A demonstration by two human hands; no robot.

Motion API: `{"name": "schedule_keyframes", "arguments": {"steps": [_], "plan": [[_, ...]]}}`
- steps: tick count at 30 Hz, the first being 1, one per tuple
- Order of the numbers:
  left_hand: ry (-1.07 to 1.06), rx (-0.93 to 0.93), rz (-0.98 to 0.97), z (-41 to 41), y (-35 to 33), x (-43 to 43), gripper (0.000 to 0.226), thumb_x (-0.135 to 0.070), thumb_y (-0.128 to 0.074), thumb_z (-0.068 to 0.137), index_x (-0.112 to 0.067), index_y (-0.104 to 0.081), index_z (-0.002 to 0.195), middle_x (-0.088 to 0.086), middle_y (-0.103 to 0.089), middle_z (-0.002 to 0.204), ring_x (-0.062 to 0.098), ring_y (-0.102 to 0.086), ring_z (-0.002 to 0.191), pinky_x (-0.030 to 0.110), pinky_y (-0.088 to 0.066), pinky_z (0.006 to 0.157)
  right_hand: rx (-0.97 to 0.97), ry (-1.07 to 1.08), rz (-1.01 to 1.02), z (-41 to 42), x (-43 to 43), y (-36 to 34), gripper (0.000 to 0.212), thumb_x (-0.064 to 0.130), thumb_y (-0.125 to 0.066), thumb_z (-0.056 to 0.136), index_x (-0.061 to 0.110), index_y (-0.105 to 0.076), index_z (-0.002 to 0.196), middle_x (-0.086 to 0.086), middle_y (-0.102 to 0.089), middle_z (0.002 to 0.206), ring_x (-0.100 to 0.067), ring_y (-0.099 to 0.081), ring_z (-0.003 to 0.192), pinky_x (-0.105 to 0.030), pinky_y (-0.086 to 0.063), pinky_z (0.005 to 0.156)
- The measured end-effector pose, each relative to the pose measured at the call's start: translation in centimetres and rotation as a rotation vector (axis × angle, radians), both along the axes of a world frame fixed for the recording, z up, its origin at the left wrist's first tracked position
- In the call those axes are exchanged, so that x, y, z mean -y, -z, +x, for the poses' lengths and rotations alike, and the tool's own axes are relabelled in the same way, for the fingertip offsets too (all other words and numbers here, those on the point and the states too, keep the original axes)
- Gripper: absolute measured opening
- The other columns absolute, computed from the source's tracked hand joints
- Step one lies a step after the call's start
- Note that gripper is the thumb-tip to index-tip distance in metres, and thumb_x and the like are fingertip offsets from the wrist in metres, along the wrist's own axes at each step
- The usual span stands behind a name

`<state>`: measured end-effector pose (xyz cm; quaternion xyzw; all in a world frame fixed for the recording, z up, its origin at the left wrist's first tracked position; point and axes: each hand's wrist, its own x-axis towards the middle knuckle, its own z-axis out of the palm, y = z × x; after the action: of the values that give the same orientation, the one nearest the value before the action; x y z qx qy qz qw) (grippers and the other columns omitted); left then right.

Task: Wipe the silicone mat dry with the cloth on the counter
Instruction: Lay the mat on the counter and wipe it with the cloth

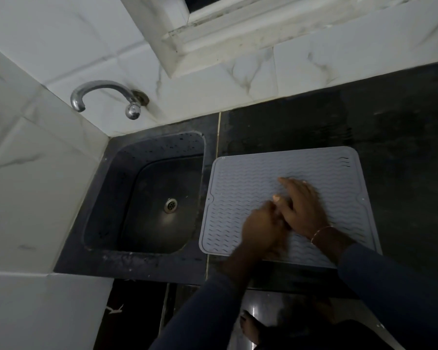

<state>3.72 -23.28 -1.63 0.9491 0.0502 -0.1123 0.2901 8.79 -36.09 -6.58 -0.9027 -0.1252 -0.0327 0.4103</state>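
Silicone mat (250, 173): grey, wavy-ribbed, lay flat on the dark counter (390, 135), just right of the sink (111, 198).
Right hand (301, 208): rested on the mat's middle, fingers straight and apart, holding nothing; thin bracelet (320, 233) at the wrist.
Left hand (261, 228): over the mat, touching the right thumb; too blurred to tell its grip.

The single camera sat on the person's head, above the front edge of the counter (402, 173), and looked forward and steeply down toward the tiled wall (213, 92). It was near enough that the sink (127, 198) and the mat (250, 173) filled the middle of the wide view, with the tap (99, 89) and window ledge (213, 41) above them. The left sleeve (200, 311) and right sleeve (390, 286) entered from the bottom edge, where the floor (137, 319) showed below the counter's front.
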Motion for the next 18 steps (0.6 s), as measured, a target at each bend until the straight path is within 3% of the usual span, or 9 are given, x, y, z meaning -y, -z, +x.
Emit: {"name": "schedule_keyframes", "arguments": {"steps": [3,7,10,13,15,18], "plan": [[0.063,0.004,0.097,-2.2,0.8,0.5,0.048,-0.060,-0.039,0.086,-0.022,-0.053,0.110,0.004,-0.068,0.087,0.024,-0.064,0.074,0.039,-0.054,0.066,-0.012,-0.010,0.036,-0.1,0.3,0.2,0.068,0.059,-0.032,0.091,0.017,-0.043,0.143,-0.007,-0.049,0.144,-0.021,-0.039,0.137,-0.043,-0.015,0.120],[-0.112,-0.016,0.228,-3.3,0.8,-7.0,0.033,-0.053,-0.047,0.094,-0.022,-0.052,0.105,-0.003,-0.062,0.083,0.016,-0.060,0.071,0.027,-0.040,0.058,-0.014,-0.004,0.037,-0.3,0.2,0.0,0.070,0.060,-0.033,0.091,0.014,-0.043,0.142,-0.009,-0.049,0.143,-0.023,-0.040,0.136,-0.040,-0.015,0.120],[-0.232,0.019,0.360,-3.2,0.0,-10.1,0.041,-0.058,-0.048,0.091,-0.019,-0.053,0.102,0.005,-0.067,0.089,0.027,-0.065,0.081,0.030,-0.040,0.062,-0.013,0.005,0.048,-0.4,0.1,-0.4,0.071,0.061,-0.033,0.090,0.013,-0.045,0.141,-0.009,-0.051,0.142,-0.023,-0.041,0.135,-0.040,-0.015,0.119],[-0.227,0.039,0.170,-3.3,-0.5,-7.3,0.031,-0.054,-0.051,0.092,-0.023,-0.052,0.097,-0.004,-0.063,0.080,0.020,-0.062,0.073,0.029,-0.042,0.059,-0.036,0.010,0.071,-0.4,0.1,-0.4,0.073,0.062,-0.033,0.089,0.014,-0.045,0.142,-0.009,-0.050,0.143,-0.024,-0.040,0.136,-0.042,-0.016,0.120],[-0.119,0.018,0.023,-3.4,-0.1,-3.4,0.026,-0.046,-0.055,0.090,-0.024,-0.055,0.102,-0.005,-0.065,0.083,0.017,-0.064,0.074,0.033,-0.052,0.063,-0.098,0.029,0.150,-0.3,0.2,-0.4,0.073,0.064,-0.034,0.088,0.018,-0.043,0.143,-0.007,-0.047,0.146,-0.025,-0.038,0.137,-0.047,-0.022,0.118],[0.040,0.023,0.069,-3.4,0.6,1.2,0.042,-0.055,-0.052,0.080,-0.021,-0.056,0.104,0.003,-0.069,0.090,0.022,-0.065,0.078,0.038,-0.054,0.069,-0.158,0.053,0.289,-0.2,0.5,-0.4,0.071,0.065,-0.038,0.087,0.022,-0.043,0.143,-0.001,-0.048,0.145,-0.019,-0.041,0.134,-0.048,-0.034,0.112]]}}
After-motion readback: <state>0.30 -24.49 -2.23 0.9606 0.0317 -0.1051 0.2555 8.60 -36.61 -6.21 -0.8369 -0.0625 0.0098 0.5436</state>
